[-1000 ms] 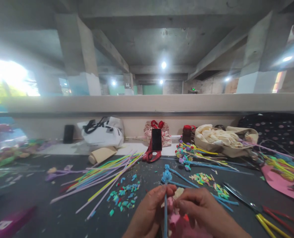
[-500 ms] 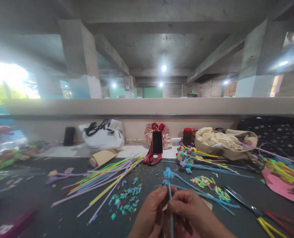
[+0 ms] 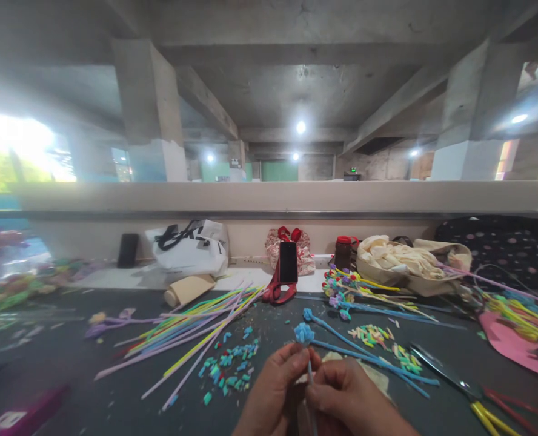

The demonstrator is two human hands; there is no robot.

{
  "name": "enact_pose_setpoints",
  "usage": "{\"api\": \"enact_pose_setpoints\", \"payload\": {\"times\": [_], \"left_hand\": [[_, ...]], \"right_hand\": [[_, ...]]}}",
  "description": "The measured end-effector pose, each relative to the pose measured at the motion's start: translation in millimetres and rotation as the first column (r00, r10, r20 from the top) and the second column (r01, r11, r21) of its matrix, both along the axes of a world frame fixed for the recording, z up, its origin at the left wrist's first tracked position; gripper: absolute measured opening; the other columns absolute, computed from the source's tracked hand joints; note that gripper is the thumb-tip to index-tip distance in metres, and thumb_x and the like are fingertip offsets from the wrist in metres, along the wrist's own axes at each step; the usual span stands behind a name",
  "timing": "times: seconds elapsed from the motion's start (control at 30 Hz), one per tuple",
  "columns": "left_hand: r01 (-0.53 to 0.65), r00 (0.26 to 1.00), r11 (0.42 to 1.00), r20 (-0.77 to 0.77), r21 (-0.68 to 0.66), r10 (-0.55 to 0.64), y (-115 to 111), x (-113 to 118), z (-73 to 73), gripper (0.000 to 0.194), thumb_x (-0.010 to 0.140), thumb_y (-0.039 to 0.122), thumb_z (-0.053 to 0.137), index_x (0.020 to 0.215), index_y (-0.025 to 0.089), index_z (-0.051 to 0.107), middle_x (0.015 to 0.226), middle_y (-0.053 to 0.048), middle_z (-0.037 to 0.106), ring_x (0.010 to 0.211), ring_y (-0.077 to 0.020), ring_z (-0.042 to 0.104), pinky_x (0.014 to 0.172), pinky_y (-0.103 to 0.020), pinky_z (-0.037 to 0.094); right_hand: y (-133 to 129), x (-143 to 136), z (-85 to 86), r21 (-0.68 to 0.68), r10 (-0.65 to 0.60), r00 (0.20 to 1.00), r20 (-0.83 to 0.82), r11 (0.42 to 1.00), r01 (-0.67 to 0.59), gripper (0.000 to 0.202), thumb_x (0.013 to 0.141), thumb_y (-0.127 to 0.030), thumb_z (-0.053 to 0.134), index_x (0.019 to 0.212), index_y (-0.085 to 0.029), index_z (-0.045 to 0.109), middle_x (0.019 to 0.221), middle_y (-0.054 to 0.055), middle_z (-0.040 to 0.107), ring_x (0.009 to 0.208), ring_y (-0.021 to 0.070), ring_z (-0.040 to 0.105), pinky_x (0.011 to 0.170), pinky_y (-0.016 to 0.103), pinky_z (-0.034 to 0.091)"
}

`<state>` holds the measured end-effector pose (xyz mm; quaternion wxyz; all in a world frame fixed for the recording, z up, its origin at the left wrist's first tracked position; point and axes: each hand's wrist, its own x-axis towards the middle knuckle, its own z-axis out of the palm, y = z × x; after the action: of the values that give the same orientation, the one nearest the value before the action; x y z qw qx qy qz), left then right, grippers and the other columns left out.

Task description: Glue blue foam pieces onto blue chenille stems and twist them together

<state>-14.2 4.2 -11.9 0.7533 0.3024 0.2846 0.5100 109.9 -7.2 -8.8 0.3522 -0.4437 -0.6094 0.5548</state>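
Note:
Between my hands is a blue pipe-cleaner flower (image 3: pixel 304 332), its fuzzy head up and its stem running down toward me. My left hand (image 3: pixel 275 383) pinches the stem just below the head. Lower on the same stem, the fingers of my right hand (image 3: pixel 342 387) are closed. Just beyond, blue pipe-cleaner stems (image 3: pixel 369 350) lie on the dark table, one with a small blue head (image 3: pixel 308 313). A pale piece of paper or cloth (image 3: pixel 374 375) shows partly behind my right hand.
Cut bits (image 3: pixel 232 363) lie left of my hands, a bundle of pipe cleaners (image 3: pixel 196 324) beyond. Scissors (image 3: pixel 446 366) rest at right near pink sheet (image 3: pixel 514 342). Finished flowers (image 3: pixel 342 290), a phone (image 3: pixel 288 262), white bag (image 3: pixel 191 248) and beige cloth bag (image 3: pixel 400 260) line the back.
The blue flower has come lower and slightly left, its head now closer to my fingers. My hands stay closed on the stem, and more of the pale piece behind them shows.

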Motion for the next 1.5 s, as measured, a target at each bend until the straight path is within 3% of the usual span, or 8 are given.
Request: {"api": "enact_pose_setpoints", "payload": {"times": [0.2, 0.5, 0.67, 0.9, 1.03, 1.23, 1.5], "left_hand": [[-0.021, 1.000, 1.000, 0.003, -0.012, 0.021, 0, -1, 2.9, 0.022, 0.057, 0.030, 0.068, 0.067, 0.013, 0.058, 0.053, -0.002, 0.059, 0.044, -0.0097, 0.050, 0.047, -0.020, 0.036], [0.035, 0.998, 0.999, -0.059, 0.028, -0.034, -7, -5, 13.1, 0.019, 0.062, 0.029, 0.063, 0.067, 0.012, 0.056, 0.044, 0.003, 0.051, 0.039, -0.0058, 0.044, 0.039, -0.016, 0.028], [0.118, 0.991, 0.993, -0.061, -0.011, -0.119, -2, -9, 8.2, 0.019, 0.063, 0.030, 0.062, 0.068, 0.013, 0.056, 0.041, 0.005, 0.046, 0.032, -0.0045, 0.039, 0.034, -0.015, 0.022], [0.112, 0.994, 0.990, 0.023, -0.081, -0.111, -2, -12, 11.0, 0.011, 0.067, 0.023, 0.057, 0.068, 0.013, 0.053, 0.041, 0.006, 0.045, 0.032, -0.0030, 0.039, 0.034, -0.013, 0.026], [0.104, 0.993, 0.992, 0.062, -0.076, -0.099, -1, -16, 15.9, 0.009, 0.067, 0.022, 0.056, 0.067, 0.013, 0.053, 0.042, 0.006, 0.043, 0.031, -0.0018, 0.036, 0.031, -0.011, 0.022], [0.002, 0.989, 0.992, -0.148, -0.125, -0.021, 1, -18, 21.3, 0.014, 0.064, 0.025, 0.060, 0.069, 0.013, 0.055, 0.045, 0.006, 0.048, 0.031, -0.0012, 0.039, 0.028, -0.010, 0.020], [-0.176, 0.938, 0.983, -0.310, -0.045, 0.154, 9, -28, 22.3, 0.018, 0.061, 0.028, 0.060, 0.070, 0.013, 0.057, 0.047, 0.005, 0.050, 0.029, -0.0014, 0.039, 0.023, -0.009, 0.015]], "right_hand": [[-3, 10, 9.2, -0.005, -0.012, 0.999, -0.049, 1.000, 0.012, 0.026, 0.061, -0.037, 0.060, 0.053, -0.013, 0.053, 0.042, -0.004, 0.050, 0.037, 0.0057, 0.042, 0.037, 0.016, 0.027], [7, 27, 19.3, 0.113, -0.154, 0.988, -0.004, 0.982, 0.154, 0.021, 0.064, -0.032, 0.056, 0.054, -0.014, 0.053, 0.039, -0.007, 0.044, 0.028, 0.0042, 0.037, 0.029, 0.015, 0.024], [10, 31, 16.0, 0.201, -0.137, 0.991, -0.007, 0.970, 0.136, 0.018, 0.065, -0.030, 0.057, 0.060, -0.013, 0.058, 0.046, -0.005, 0.049, 0.033, 0.0044, 0.041, 0.033, 0.015, 0.027], [10, 33, 11.8, 0.226, -0.102, 0.994, 0.032, 0.970, 0.092, 0.017, 0.066, -0.028, 0.055, 0.059, -0.012, 0.058, 0.047, -0.005, 0.048, 0.035, 0.0036, 0.037, 0.035, 0.015, 0.027], [11, 41, 18.8, 0.264, -0.154, 0.986, 0.057, 0.955, 0.134, 0.019, 0.067, -0.030, 0.055, 0.060, -0.013, 0.056, 0.048, -0.005, 0.048, 0.035, 0.0037, 0.039, 0.034, 0.015, 0.026], [22, 59, 19.2, 0.273, -0.209, 0.974, 0.084, 0.945, 0.179, 0.023, 0.071, -0.034, 0.054, 0.062, -0.013, 0.055, 0.042, -0.007, 0.043, 0.032, 0.0035, 0.038, 0.033, 0.014, 0.025], [26, 56, 10.6, 0.339, -0.217, 0.945, 0.247, 0.932, 0.125, 0.016, 0.069, -0.025, 0.050, 0.061, -0.013, 0.056, 0.048, -0.005, 0.045, 0.039, 0.0065, 0.044, 0.037, 0.015, 0.031]]}}
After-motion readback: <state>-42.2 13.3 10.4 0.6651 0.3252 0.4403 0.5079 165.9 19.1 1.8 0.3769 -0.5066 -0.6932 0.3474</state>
